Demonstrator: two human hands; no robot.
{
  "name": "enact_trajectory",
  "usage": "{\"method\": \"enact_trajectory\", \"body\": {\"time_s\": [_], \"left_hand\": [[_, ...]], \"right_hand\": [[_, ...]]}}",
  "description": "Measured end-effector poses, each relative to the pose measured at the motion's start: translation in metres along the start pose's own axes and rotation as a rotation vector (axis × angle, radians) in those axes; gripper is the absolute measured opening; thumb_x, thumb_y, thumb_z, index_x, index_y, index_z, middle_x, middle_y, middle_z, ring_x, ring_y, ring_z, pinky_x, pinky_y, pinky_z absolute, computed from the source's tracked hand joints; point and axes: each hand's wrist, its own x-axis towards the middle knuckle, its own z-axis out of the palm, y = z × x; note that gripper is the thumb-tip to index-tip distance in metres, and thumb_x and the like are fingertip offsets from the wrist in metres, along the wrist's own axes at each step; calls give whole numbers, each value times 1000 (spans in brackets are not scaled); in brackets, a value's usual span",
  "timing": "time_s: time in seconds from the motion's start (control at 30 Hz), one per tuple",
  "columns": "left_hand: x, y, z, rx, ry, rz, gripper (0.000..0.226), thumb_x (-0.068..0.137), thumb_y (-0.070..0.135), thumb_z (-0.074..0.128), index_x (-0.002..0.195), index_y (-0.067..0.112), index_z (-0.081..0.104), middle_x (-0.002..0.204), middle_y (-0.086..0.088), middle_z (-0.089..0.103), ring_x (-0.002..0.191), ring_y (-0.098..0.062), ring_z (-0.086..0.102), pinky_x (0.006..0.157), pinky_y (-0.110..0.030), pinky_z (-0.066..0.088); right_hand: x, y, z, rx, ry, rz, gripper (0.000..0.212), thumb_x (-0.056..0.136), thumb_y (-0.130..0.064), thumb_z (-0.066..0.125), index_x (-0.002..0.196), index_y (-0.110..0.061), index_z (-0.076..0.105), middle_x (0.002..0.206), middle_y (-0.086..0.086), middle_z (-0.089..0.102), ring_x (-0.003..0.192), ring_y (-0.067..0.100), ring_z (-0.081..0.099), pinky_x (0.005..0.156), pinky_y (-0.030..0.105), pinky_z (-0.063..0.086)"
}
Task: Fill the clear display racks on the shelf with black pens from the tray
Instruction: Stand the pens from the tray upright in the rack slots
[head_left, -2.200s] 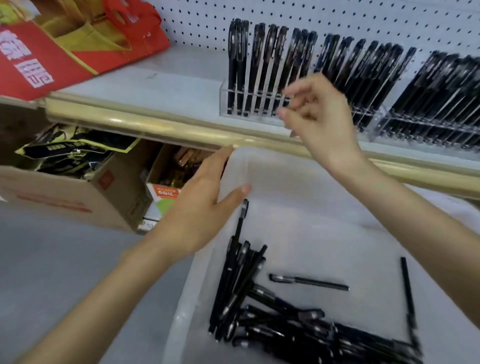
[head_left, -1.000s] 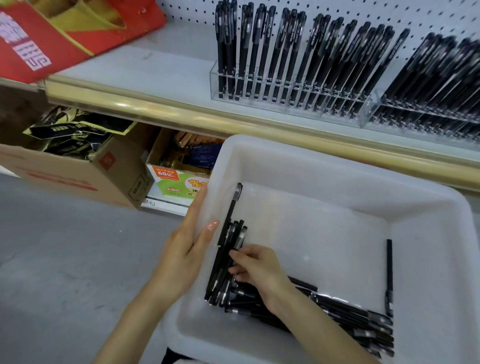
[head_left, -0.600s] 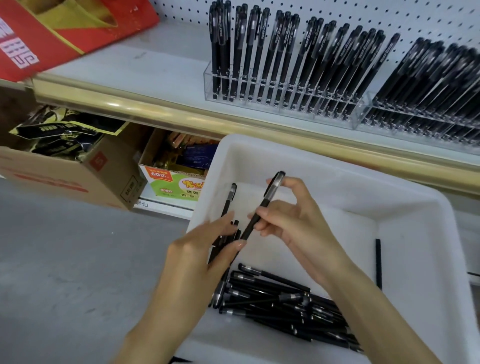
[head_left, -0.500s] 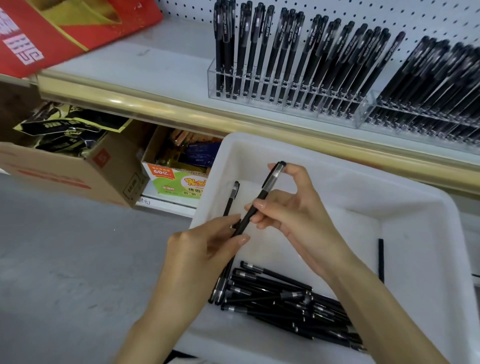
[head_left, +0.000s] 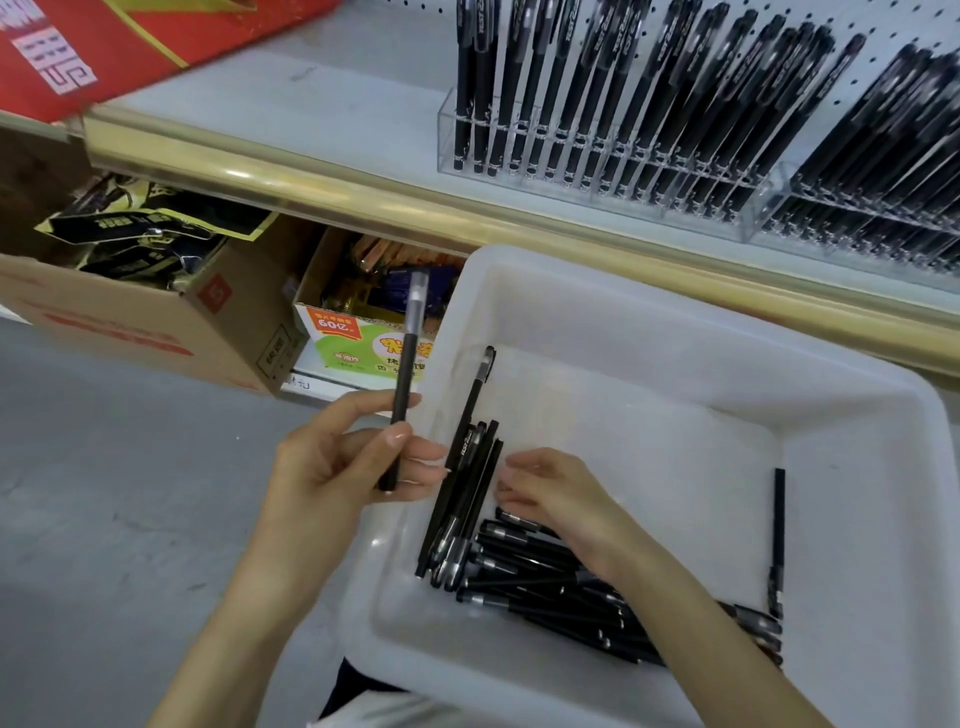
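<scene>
The left hand (head_left: 332, 467) is pinching one pen (head_left: 402, 400) between thumb and fingers, holding it nearly upright with its clear cap pointing up, just outside the left rim of the tray (head_left: 857, 467). The right hand (head_left: 550, 493) is reaching down inside the tray, its fingertips lying against a bundle at the left end of the pile (head_left: 545, 582) of pens. From here I cannot tell whether those fingers are closing on one or only touching. The pile is lying along the tray's near side, and a stray pen (head_left: 777, 535) is lying apart from it, near the right wall. Up on the shelf (head_left: 322, 104) two racks (head_left: 597, 166) are standing side by side, packed with pens leaning back toward the pegboard (head_left: 883, 21). Under the shelf a box (head_left: 130, 332) is sitting on the floor (head_left: 104, 519), and a red bag (head_left: 130, 47) is lying at the shelf's left end.
</scene>
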Motion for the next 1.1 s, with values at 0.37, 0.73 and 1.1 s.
{"method": "enact_trajectory", "body": {"time_s": [0.37,0.73,1.1], "left_hand": [[7,-12,-19,-155,-19,-32,43,71,31,70,99,2,58,92,-21,72,84,-33,72,69,-28,58],[3,-10,-18,-201,-113,-52,61,62,41,81,100,2,56,100,-23,71,94,-34,70,77,-29,57],[0,-4,8,-51,-273,-141,26,89,0,48,113,6,57,98,-13,74,95,-26,70,76,-29,58]], "right_hand": [[18,-5,34,90,104,-26,18,83,-11,73,97,-1,66,81,5,66,64,9,60,61,17,50],[13,-7,26,35,168,-123,12,87,-15,69,89,-3,66,68,-1,62,62,8,55,50,15,44],[-45,-101,-16,166,59,-609,32,90,-1,59,120,-14,57,77,22,61,61,16,61,56,22,48]]}}
